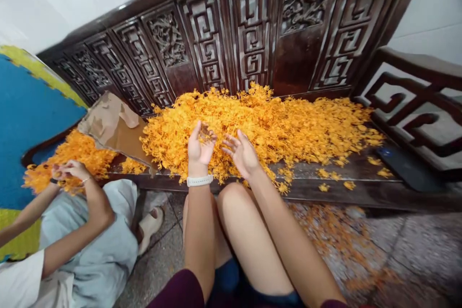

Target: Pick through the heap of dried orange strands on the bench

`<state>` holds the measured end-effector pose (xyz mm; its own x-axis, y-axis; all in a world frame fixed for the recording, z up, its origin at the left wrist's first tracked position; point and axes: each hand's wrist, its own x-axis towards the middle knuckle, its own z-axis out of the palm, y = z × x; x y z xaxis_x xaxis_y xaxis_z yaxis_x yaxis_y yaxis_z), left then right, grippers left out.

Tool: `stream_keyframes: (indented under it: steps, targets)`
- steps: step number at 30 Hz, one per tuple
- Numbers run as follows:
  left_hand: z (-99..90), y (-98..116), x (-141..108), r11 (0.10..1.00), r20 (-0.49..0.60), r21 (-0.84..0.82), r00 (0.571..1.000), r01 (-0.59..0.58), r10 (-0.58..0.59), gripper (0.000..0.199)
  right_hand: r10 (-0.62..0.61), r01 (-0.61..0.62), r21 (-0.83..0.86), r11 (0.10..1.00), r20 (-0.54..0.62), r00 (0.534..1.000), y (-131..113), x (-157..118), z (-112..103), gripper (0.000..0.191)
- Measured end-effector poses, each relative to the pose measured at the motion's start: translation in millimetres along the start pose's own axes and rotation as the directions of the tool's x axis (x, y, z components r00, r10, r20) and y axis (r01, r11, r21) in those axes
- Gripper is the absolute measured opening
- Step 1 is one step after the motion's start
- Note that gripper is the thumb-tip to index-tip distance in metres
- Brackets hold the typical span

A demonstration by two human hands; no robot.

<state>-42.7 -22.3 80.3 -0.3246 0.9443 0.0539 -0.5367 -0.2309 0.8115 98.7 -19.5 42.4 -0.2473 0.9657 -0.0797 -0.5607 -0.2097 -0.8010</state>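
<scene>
A long heap of small orange pieces with thin prongs (245, 115) lies along the dark wooden bench seat. Over its front part, my left hand (201, 148) is held palm up with the fingers spread and slightly curled. A pale band sits on that wrist. Facing it across a narrow gap, my right hand (243, 154) has its fingers apart and bent toward the left one. Neither hand shows a piece held in it, though the fingertips are blurred against the orange heap.
At left, a co-worker's hands (74, 171) are at a smaller orange pile (84, 151). A torn cardboard piece (115, 130) stands between the piles. A dark flat phone-like thing (407, 168) lies by the right armrest (415, 101). Orange bits (335, 231) litter the floor.
</scene>
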Motion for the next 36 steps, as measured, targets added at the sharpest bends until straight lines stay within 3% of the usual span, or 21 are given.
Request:
stream_keyframes:
  steps: [3,7,11,13,15,17,19,21,22,23,25,27,29,32,36]
  targets:
    - [-17.9,-24.8,-13.4,0.977,-0.064,-0.184,0.990,0.111,-0.125,0.014,-0.126,0.123,-0.043,0.991,-0.068,0.990,5.5,0.5,0.2,0.063]
    - [-32.8,-28.5,-10.3,0.984,-0.086,-0.127,0.987,0.122,-0.134,0.015,-0.194,0.185,-0.096,0.978,-0.098,0.976,5.8,-3.2,1.1,0.050]
    - [-47.3,-21.8,-0.7,0.967,-0.103,-0.212,0.981,0.140,-0.164,0.007,-0.150,0.150,-0.219,0.964,0.016,0.988,11.1,-15.4,8.4,0.013]
    - [-54.7,-18.9,2.2,0.935,-0.106,-0.323,0.976,0.146,-0.189,0.007,-0.214,0.230,-0.321,0.919,0.085,0.973,11.6,-23.3,14.5,0.020]
    - [-60.9,-15.9,2.8,0.908,-0.089,-0.393,0.977,0.144,-0.194,0.013,-0.345,0.367,-0.403,0.838,0.129,0.930,7.5,-28.6,20.8,0.022]
    - [-65.3,-12.2,1.7,0.900,-0.039,-0.408,0.981,0.156,-0.188,0.016,-0.510,0.513,-0.473,0.716,0.146,0.848,-0.9,-29.4,25.5,0.017]
    - [-67.7,-8.3,-0.1,0.917,0.023,-0.350,0.981,0.189,-0.193,0.017,-0.649,0.619,-0.594,0.514,0.203,0.733,-10.6,-26.4,27.5,0.012]
    - [-68.8,-5.6,-1.2,0.956,0.054,-0.212,0.979,0.205,-0.198,0.021,-0.694,0.654,-0.703,0.280,0.323,0.644,-17.0,-23.1,27.2,0.029]
    - [-68.9,-5.0,-1.4,0.969,0.065,-0.135,0.977,0.208,-0.201,0.023,-0.670,0.651,-0.730,0.208,0.379,0.638,-17.4,-22.3,26.8,0.032]
    - [-68.9,-5.0,-1.2,0.975,0.075,-0.073,0.976,0.212,-0.206,0.026,-0.629,0.640,-0.743,0.195,0.406,0.663,-15.6,-22.4,26.4,0.027]
    - [-68.4,-6.5,-0.6,0.973,0.093,-0.016,0.969,0.229,-0.227,0.031,-0.540,0.584,-0.733,0.349,0.353,0.764,-5.5,-24.4,26.1,0.017]
    - [-67.3,-9.3,-0.6,0.967,0.102,0.003,0.961,0.257,-0.256,0.032,-0.408,0.445,-0.656,0.610,0.222,0.886,10.0,-25.8,25.9,0.022]
    - [-66.0,-11.8,-2.1,0.959,0.115,0.042,0.952,0.279,-0.282,0.033,-0.238,0.260,-0.514,0.817,0.110,0.965,25.2,-23.3,24.8,0.036]
    - [-64.5,-13.9,-6.5,0.943,0.189,0.137,0.927,0.302,-0.324,0.036,-0.068,0.077,-0.314,0.946,0.040,0.997,38.3,-12.3,20.0,0.054]
    - [-64.3,-16.8,-10.1,0.927,0.242,0.249,0.908,0.282,-0.341,0.040,-0.129,0.114,-0.196,0.974,-0.065,0.989,38.0,1.4,11.7,0.049]
